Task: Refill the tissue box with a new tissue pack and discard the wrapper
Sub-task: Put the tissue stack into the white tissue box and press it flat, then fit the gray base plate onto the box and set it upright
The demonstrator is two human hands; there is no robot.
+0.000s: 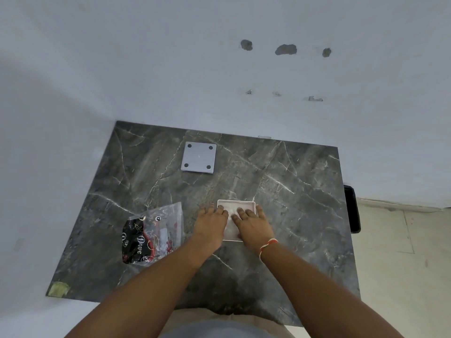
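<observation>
A square white tissue box (246, 205) lies open on the dark marble table (292, 215), with white tissues (231, 230) showing inside. My left hand (210, 224) and my right hand (253, 224) both lie flat on the tissues inside the box, fingers spread and pointing away from me. The box's flat grey bottom panel (199, 157), with four dark round feet, rests apart at the far side of the table. The plastic wrapper (153, 234), clear with black and red print, lies crumpled on the table to the left of my left hand.
The table stands in a corner against white walls (170, 69). A black object (352, 208) sits just past the table's right edge, above a pale tiled floor (402, 264). A patch of yellowish tape (58, 288) marks the table's near left corner.
</observation>
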